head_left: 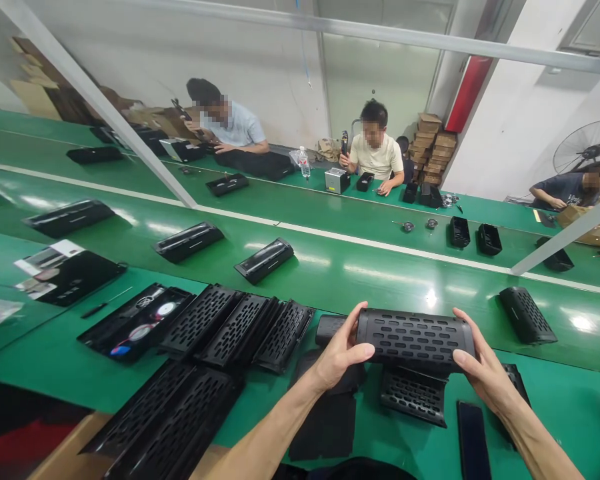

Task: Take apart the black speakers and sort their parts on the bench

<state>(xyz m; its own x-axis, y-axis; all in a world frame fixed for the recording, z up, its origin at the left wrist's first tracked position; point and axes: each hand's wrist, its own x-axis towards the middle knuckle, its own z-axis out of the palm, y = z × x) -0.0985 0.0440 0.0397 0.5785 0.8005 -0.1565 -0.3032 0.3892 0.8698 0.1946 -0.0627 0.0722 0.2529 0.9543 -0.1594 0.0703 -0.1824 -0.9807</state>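
Observation:
Between my two hands is a black speaker housing (pixel 415 335) with rows of slotted holes, raised over the near edge of the green bench. My left hand (pixel 344 353) grips its left end, thumb on the front face. At the opposite end, my right hand (pixel 480 370) closes on it the same way. Below it lies another slotted black grille panel (pixel 414 398). Dark flat sheets (pixel 325 423) rest by my left forearm, and a black phone (pixel 473 440) lies beside my right forearm.
Slotted grille panels (pixel 220 327) lie left of my hands, beside an opened housing with speaker parts (pixel 135 320) and a screwdriver (pixel 95 310). Closed housings (pixel 265 260) sit along the green conveyor (pixel 340 267). Co-workers (pixel 375 150) sit across it. A white metal post (pixel 100 107) slants down at left.

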